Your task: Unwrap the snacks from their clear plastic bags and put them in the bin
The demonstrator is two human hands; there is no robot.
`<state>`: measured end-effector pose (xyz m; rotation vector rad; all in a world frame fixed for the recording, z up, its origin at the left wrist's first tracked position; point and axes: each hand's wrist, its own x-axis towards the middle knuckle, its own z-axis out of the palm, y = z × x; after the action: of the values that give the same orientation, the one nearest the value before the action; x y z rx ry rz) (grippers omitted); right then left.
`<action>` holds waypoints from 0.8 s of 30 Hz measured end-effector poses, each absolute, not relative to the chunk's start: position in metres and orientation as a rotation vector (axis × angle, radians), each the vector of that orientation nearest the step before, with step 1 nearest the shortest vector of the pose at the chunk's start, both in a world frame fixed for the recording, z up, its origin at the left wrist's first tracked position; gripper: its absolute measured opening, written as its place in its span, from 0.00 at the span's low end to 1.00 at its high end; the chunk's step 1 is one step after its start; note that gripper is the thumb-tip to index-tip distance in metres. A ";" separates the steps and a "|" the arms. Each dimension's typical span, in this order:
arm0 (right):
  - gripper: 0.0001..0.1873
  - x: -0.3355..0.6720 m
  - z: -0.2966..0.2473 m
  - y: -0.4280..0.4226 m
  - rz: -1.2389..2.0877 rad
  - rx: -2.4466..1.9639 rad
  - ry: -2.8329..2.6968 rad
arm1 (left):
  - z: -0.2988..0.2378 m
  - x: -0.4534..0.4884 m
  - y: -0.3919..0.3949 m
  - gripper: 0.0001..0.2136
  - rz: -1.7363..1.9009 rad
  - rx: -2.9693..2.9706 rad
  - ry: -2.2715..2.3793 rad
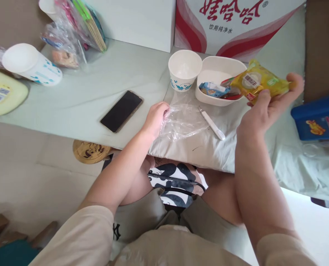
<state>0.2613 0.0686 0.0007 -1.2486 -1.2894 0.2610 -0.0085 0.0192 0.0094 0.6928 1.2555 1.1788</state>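
My left hand [156, 119] is closed on the edge of a clear plastic bag [181, 122] that lies crumpled on the cloth. In my right hand [264, 107] is a yellow snack packet [257, 82], gripped between thumb and fingers. The packet is above the right rim of a white plastic tub [218, 96]. Inside the tub lie a blue-and-white packet [212, 89] and a red one, partly hidden. A white utility knife [212, 123] rests just right of the bag. Behind the bag stands a white paper cup [184, 70] with blue print.
A black phone [122, 111] lies left of my left hand. Further left are a printed paper cup [33, 64], bagged items [67, 40] and a yellow bottle [3, 92]. A large red-and-white box [222, 40] stands behind the tub; a blue container [318, 118] is at the right.
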 end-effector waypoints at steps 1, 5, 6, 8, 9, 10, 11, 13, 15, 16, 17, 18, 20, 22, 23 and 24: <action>0.26 0.260 0.002 0.071 0.200 -1.200 -1.297 | 0.010 -0.008 0.019 0.10 1.170 0.699 1.260; 0.16 0.245 0.009 0.071 0.080 -1.366 -1.300 | 0.011 -0.007 0.020 0.10 1.141 0.710 1.284; 0.15 0.242 0.011 0.070 0.074 -1.490 -1.329 | 0.010 -0.007 0.021 0.10 1.139 0.713 1.285; 0.15 0.237 0.015 0.069 0.056 -1.711 -1.408 | 0.010 -0.007 0.021 0.10 1.135 0.720 1.286; 0.16 0.236 0.017 0.069 0.050 -1.786 -1.446 | 0.010 -0.007 0.022 0.10 1.132 0.725 1.287; 0.16 0.236 0.018 0.070 0.050 -1.837 -1.473 | 0.009 -0.007 0.022 0.10 1.131 0.730 1.290; 0.17 0.236 0.019 0.070 0.063 -1.865 -1.491 | 0.009 -0.007 0.022 0.10 1.130 0.735 1.293; 0.18 0.238 0.020 0.070 0.110 -1.862 -1.490 | 0.009 -0.006 0.022 0.09 1.124 0.744 1.292; 0.18 0.240 0.021 0.068 0.165 -1.809 -1.474 | 0.009 -0.005 0.022 0.09 1.129 0.753 1.288; 0.17 0.240 0.022 0.067 0.182 -1.780 -1.453 | 0.009 -0.005 0.022 0.10 1.133 0.759 1.283; 0.17 0.240 0.022 0.066 0.195 -1.759 -1.433 | 0.009 -0.004 0.021 0.10 1.137 0.767 1.278; 0.17 0.240 0.023 0.065 0.203 -1.751 -1.415 | 0.009 -0.004 0.021 0.10 1.140 0.776 1.274; 0.16 0.240 0.023 0.064 0.205 -1.777 -1.400 | 0.008 -0.003 0.020 0.10 1.141 0.793 1.268; 0.13 0.240 0.022 0.065 0.174 -1.834 -1.405 | 0.007 -0.004 0.020 0.11 1.141 0.798 1.267; 0.12 0.240 0.022 0.066 0.140 -1.866 -1.394 | 0.006 -0.004 0.020 0.11 1.147 0.797 1.268; 0.11 0.240 0.021 0.067 0.107 -1.898 -1.379 | 0.005 -0.004 0.020 0.11 1.154 0.794 1.267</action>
<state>0.2401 0.0671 0.0213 -1.8982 -1.3789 0.1066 -0.0043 0.0199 0.0054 0.7945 1.2672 1.1536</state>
